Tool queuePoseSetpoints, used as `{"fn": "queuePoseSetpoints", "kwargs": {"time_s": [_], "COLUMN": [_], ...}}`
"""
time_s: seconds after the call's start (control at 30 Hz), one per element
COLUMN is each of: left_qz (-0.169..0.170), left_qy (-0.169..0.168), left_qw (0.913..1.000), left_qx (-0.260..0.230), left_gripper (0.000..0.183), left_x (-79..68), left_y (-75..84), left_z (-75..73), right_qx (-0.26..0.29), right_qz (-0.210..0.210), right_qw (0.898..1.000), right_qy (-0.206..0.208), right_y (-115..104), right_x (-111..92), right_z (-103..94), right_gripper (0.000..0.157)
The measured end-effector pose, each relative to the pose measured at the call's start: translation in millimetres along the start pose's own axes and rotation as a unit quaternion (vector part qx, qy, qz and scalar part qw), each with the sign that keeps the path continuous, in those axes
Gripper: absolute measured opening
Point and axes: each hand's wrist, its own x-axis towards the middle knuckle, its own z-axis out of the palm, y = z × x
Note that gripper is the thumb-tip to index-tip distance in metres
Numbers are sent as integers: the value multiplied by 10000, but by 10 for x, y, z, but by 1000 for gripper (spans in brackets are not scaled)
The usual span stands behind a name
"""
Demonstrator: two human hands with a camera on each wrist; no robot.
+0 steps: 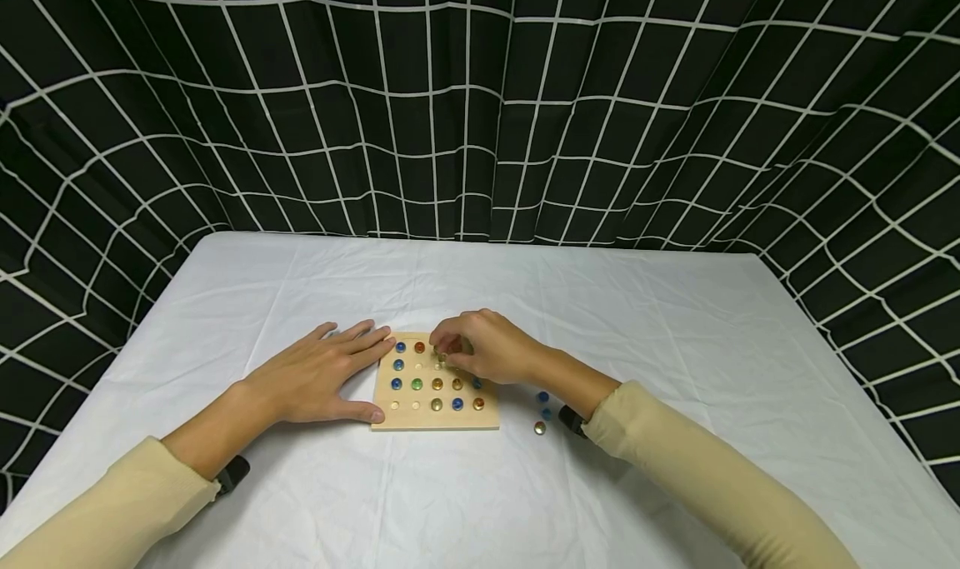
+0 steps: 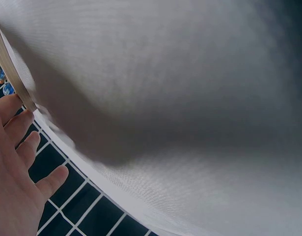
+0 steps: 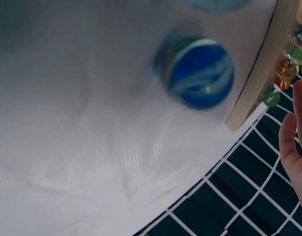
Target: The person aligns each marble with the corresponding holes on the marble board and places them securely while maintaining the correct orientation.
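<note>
A pale wooden board with rows of round hollows lies on the cloth, many of them holding glass marbles in blue, green, amber and red. My left hand spreads over the board's left side, its fingertips at the upper left corner and its thumb by the lower left one. Over the board's back rows, my right hand pinches a pale yellowish marble between thumb and fingers. Those fingers hide part of the board's upper right. In the right wrist view, the pinch itself is out of frame.
Right of the board lie three loose marbles: a blue one, another blue one and a brownish one. A white cloth covers the table. Black curtains with a white grid hang behind and at both sides.
</note>
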Motion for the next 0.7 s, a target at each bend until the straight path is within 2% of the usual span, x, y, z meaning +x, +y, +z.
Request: {"fn": "queuePoseSetpoints", "kwargs": {"time_s": [0.23,0.7], "left_qz": [-4,26], "left_qy": [12,36], "left_qw": [10000,10000], "left_qx": [-12,2], "left_gripper": [104,105], "left_x": [1,0], "left_y": [-7,-9], "left_z": [-1,-1], "right_qx": [6,-405], "right_qz": [-25,-29], "right_qw": [9999,9991], "right_qy": [-138,-154], "right_y": [-12,-22], "right_x": [26,34], "right_z": [39,93], "right_gripper": [28,26]}}
